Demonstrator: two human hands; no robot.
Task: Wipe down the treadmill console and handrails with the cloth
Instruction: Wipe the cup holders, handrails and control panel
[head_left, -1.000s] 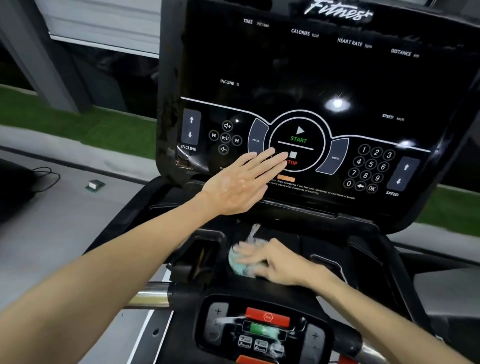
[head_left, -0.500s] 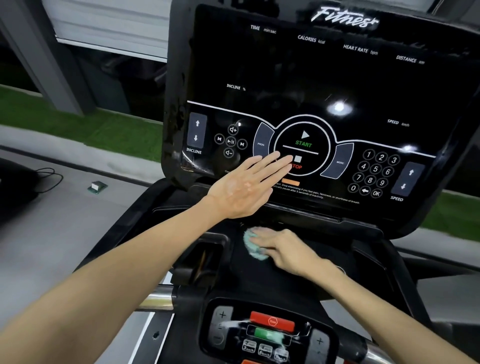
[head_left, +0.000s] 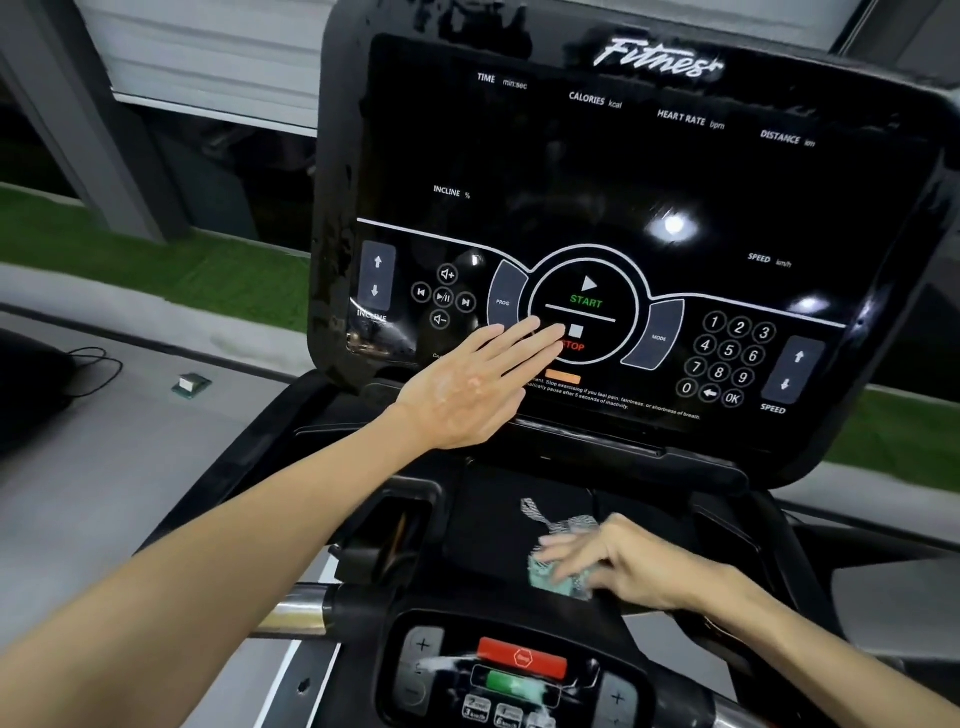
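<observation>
The black treadmill console (head_left: 613, 171) fills the upper middle, its glossy screen dark with printed buttons. My left hand (head_left: 483, 379) lies flat with straight fingers on the lower screen, fingertips near the STOP mark. Below it, on the black tray shelf (head_left: 483, 525), my right hand (head_left: 618, 564) presses a crumpled pale green cloth (head_left: 558, 577) against the surface; the hand is motion-blurred and covers most of the cloth. A chrome handrail (head_left: 291, 613) crosses at lower left.
A lower control panel (head_left: 514, 670) with a red stop button and a green button sits at the bottom middle. A cup holder recess (head_left: 400, 525) lies left of the tray. Grey floor, a green turf strip and a black cable lie to the left.
My right hand has slid the cloth right and toward me across the tray shelf. My left hand stays flat on the lower screen.
</observation>
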